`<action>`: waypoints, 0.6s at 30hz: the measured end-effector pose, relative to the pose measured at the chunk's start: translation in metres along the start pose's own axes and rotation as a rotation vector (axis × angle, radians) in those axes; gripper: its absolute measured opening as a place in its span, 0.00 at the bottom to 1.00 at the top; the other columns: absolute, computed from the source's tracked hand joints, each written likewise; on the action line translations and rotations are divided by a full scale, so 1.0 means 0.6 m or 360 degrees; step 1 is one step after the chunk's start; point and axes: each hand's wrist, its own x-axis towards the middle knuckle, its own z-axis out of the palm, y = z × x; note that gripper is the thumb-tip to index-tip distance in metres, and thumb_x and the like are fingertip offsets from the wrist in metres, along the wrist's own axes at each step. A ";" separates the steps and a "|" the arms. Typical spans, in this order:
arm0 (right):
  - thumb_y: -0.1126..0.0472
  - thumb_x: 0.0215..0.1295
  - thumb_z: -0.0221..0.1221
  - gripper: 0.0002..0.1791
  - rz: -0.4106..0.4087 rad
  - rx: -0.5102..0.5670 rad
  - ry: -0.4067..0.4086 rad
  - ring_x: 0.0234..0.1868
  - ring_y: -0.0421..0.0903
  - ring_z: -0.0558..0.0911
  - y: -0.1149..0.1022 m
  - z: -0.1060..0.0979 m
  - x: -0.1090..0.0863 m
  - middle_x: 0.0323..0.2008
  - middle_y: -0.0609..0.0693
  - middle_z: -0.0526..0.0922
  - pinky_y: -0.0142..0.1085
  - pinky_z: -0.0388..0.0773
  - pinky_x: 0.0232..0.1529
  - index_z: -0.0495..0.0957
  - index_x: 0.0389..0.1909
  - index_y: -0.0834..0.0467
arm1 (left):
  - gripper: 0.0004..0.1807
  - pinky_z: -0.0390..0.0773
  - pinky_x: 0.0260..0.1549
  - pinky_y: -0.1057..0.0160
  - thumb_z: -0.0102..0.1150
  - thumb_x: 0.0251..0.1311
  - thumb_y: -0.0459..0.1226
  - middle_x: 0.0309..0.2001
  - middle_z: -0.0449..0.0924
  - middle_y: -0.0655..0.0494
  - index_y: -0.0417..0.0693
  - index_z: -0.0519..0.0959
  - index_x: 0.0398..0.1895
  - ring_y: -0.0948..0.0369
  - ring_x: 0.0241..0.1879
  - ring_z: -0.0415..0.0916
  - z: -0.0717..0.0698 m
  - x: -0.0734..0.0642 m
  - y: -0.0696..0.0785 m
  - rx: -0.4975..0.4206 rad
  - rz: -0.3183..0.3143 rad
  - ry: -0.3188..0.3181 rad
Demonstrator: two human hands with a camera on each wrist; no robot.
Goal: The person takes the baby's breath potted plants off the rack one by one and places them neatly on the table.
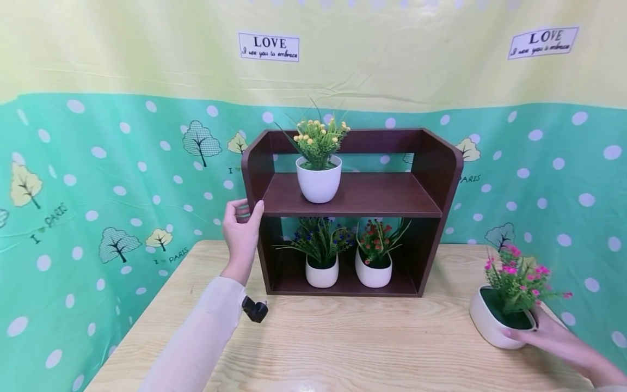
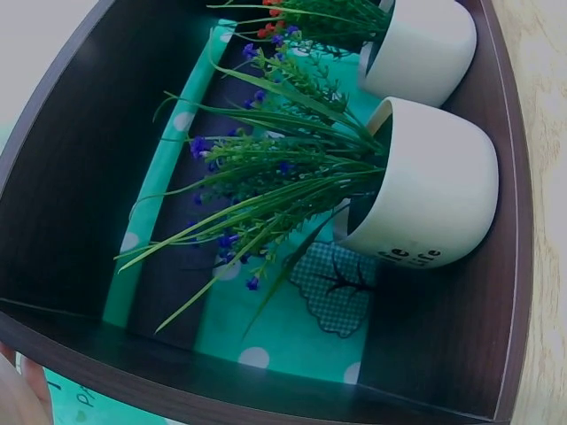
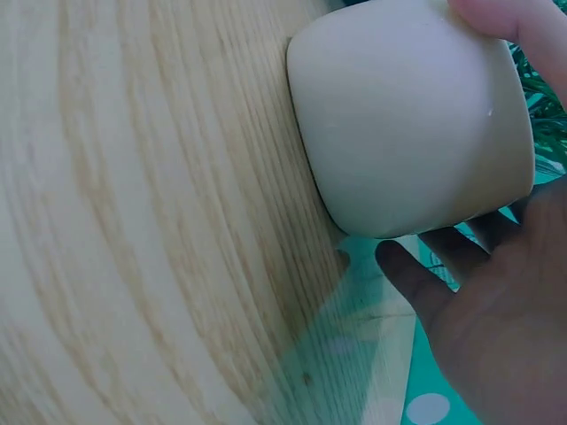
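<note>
- I see the pink potted plant [image 1: 511, 302] at the right side of the surface [image 1: 352, 337], well apart from the shelf [image 1: 387, 190]; whether its base touches the wood, I cannot tell.
- My right grip [image 1: 555, 333] pinches its white pot near the rim, thumb on the near side and fingers round the far side.
- My left grip [image 1: 241, 234] pinches the shelf's left side panel, thumb on the front edge, fingers around the outside.
- I judge the pink plant light, its pot stiff and smooth enough to slip, perhaps breakable if knocked; the stems look soft and bendy.
- I would take hold of the pot wall, thumb opposite fingers, below the blooms, keeping the flowers uncrushed.
- I count four potted plants: one pink, one yellow [image 1: 319, 174] on the upper tier, one blue [image 1: 321, 269] and one red [image 1: 374, 267] side by side on the lower tier.
- I count one shelf with two tiers, and two grips, each occupied.
</note>
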 end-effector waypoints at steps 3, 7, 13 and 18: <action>0.44 0.74 0.53 0.60 0.0047 -0.0014 -0.0044 0.67 0.83 0.30 -0.002 -0.005 0.003 0.66 0.83 0.20 0.78 0.50 0.55 0.11 0.68 0.69 | 0.25 0.79 0.36 0.65 0.71 0.58 0.52 0.41 0.78 0.53 0.47 0.77 0.51 0.56 0.40 0.75 0.000 0.000 -0.001 0.0002 -0.0007 -0.0004; 0.43 0.74 0.52 0.60 0.0079 -0.0040 -0.0072 0.67 0.84 0.34 -0.003 -0.007 0.005 0.66 0.84 0.21 0.77 0.55 0.55 0.12 0.68 0.71 | 0.25 0.79 0.36 0.66 0.70 0.59 0.52 0.42 0.78 0.53 0.47 0.77 0.51 0.56 0.40 0.76 -0.001 0.000 -0.002 0.0008 -0.0019 -0.0016; 0.45 0.75 0.52 0.60 0.0095 0.0032 -0.0073 0.65 0.85 0.31 -0.004 -0.011 0.005 0.65 0.85 0.20 0.78 0.48 0.57 0.13 0.67 0.74 | 0.25 0.79 0.37 0.66 0.70 0.59 0.51 0.42 0.77 0.52 0.47 0.77 0.52 0.57 0.41 0.75 -0.002 -0.001 0.002 0.0000 -0.0031 -0.0025; 0.42 0.74 0.51 0.62 0.0211 0.0062 -0.0123 0.65 0.85 0.32 -0.006 -0.024 0.006 0.64 0.87 0.22 0.76 0.44 0.60 0.12 0.66 0.76 | 0.25 0.79 0.37 0.66 0.70 0.59 0.52 0.42 0.77 0.52 0.47 0.77 0.52 0.57 0.40 0.76 -0.002 0.000 0.001 -0.0003 -0.0019 -0.0021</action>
